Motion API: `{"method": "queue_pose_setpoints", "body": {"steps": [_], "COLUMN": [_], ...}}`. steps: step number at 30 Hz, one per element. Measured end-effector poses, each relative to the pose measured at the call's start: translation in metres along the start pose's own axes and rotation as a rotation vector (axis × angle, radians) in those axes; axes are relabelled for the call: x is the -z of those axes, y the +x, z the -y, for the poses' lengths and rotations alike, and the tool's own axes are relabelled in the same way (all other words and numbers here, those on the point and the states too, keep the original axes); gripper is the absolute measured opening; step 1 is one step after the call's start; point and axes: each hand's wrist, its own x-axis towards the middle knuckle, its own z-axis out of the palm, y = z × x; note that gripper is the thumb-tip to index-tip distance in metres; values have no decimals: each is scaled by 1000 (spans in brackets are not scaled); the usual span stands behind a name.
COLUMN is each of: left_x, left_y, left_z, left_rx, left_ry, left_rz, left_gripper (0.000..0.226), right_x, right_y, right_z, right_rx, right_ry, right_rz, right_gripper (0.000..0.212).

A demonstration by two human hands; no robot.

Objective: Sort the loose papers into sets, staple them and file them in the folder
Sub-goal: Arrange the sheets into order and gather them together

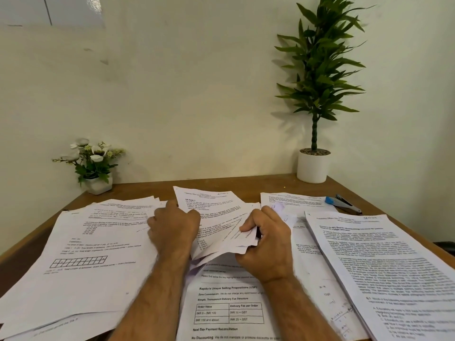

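Observation:
Loose printed papers cover the wooden desk [138, 190]. In the middle I hold up a small bundle of sheets [216, 217], its top tilted away from me. My left hand [172, 227] grips its left edge, thumb on the front. My right hand [266, 239] pinches the lower right corners, which fan out between the fingers. A pile with a grid drawing [81, 254] lies at the left, and a text pile [384, 267] at the right. Below my hands lies a sheet with a fee table [229, 313]. A blue stapler [343, 203] lies at the back right. No folder shows.
A small white pot of white flowers [94, 166] stands at the back left corner. A tall green plant in a white pot [314, 166] stands at the back right, against the wall. More sheets [293, 201] lie beside the stapler.

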Motion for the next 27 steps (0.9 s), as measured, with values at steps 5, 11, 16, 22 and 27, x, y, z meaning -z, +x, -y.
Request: {"method": "queue_pose_setpoints", "body": {"steps": [5,11,16,22,27], "left_x": [-3,1,18,28,36], "left_y": [6,6,-6,-20,-18], "left_z": [2,-1,-17,-20,-14], "left_rx": [112,62,-181,-418,-410], "left_ry": [173,-241,-591,-659,-689], "left_rz": [80,-18,183,760,1084], "left_gripper": [69,87,63,40,43], "right_x": [3,2,0,5,4], "right_y": [0,0,0,2,0], "right_z": [1,2,2,14,6], "right_rx": [-4,-25,-52,-171,-130], "right_ry": [13,1,-36,29,37], "right_rz": [-1,5,17,-1,8], "right_gripper": [21,21,20,64,46]}}
